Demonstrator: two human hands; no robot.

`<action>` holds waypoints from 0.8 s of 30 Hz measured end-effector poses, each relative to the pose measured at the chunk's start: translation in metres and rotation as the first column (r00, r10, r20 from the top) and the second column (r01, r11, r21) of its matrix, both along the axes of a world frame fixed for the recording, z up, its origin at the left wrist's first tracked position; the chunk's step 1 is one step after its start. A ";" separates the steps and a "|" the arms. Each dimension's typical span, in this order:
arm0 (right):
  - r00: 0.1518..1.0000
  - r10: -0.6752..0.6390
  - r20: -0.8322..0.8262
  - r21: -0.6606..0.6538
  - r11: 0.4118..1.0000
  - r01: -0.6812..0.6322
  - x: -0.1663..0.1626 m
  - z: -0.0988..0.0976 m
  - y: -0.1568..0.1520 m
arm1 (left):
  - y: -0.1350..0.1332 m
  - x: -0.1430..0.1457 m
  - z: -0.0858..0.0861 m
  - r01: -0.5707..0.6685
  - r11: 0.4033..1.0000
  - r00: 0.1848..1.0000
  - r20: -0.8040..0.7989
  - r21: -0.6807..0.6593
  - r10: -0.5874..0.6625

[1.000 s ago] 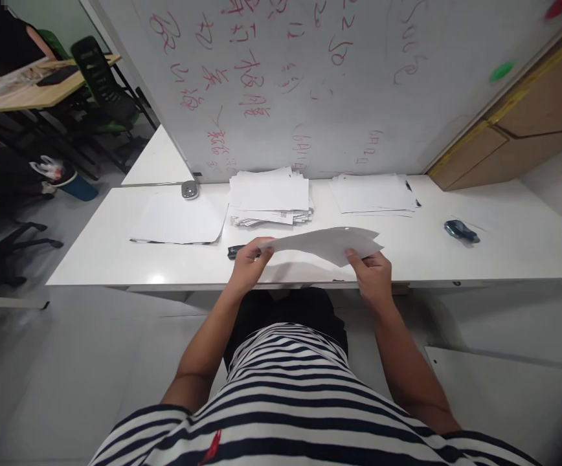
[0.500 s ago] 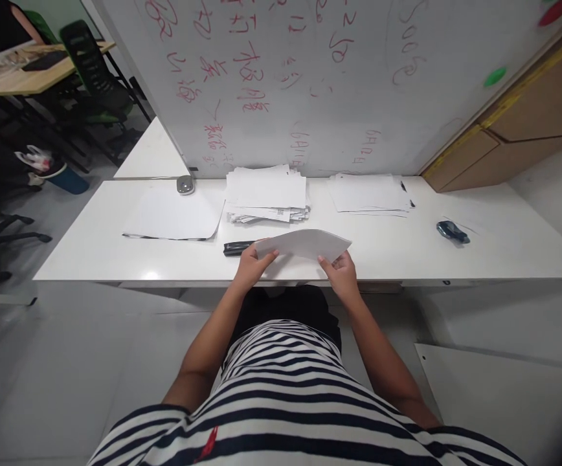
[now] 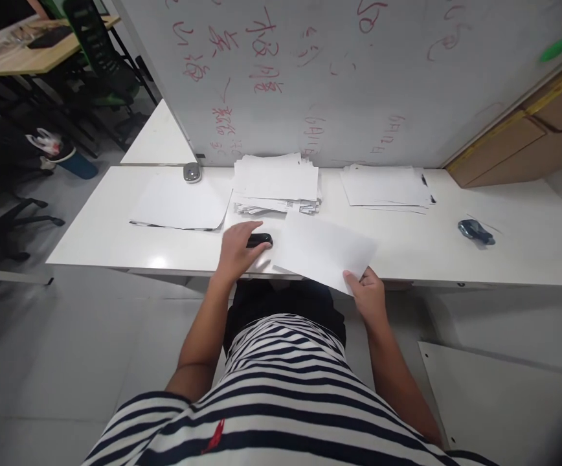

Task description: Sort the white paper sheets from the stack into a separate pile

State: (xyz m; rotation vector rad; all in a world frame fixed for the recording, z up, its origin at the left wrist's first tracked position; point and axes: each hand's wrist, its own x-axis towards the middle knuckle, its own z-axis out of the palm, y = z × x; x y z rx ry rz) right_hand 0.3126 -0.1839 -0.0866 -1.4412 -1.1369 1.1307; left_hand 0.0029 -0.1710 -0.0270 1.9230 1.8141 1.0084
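My right hand [image 3: 367, 292] pinches the near corner of a white sheet of paper [image 3: 322, 251], which lies nearly flat over the front edge of the white table [image 3: 116, 249]. My left hand [image 3: 236, 246] has left the sheet and rests over a black stapler [image 3: 260, 240] on the table, its fingers curled around the stapler's left end. Behind the stapler sits a loose pile of papers [image 3: 276, 184].
A single sheet [image 3: 179, 206] lies at the left, another paper stack [image 3: 385, 189] at the back right, a small round metal object [image 3: 191, 172] and a dark blue item [image 3: 475, 230] further out. A whiteboard [image 3: 310, 71] with red writing stands behind the table. Office chairs stand far left.
My left hand let go of the sheet and moved onto the black stapler. My right hand brought the sheet down flat toward the table edge.
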 end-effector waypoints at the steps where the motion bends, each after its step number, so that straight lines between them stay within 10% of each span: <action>1: 0.996 -0.006 -0.085 -0.052 0.999 0.002 0.000 -0.005 -0.004 | 0.004 -0.009 -0.004 -0.007 0.999 0.993 -0.118 -0.051 0.001; 16: 0.966 0.075 -0.249 -0.247 0.959 -0.138 -0.025 -0.015 -0.017 | 0.012 -0.030 -0.031 0.031 0.987 0.980 -0.188 -0.160 -0.061; 24: 0.927 0.171 -0.333 -0.258 0.929 -0.264 -0.049 -0.003 -0.011 | 0.007 -0.027 0.012 0.169 0.970 0.968 -0.154 -0.173 -0.196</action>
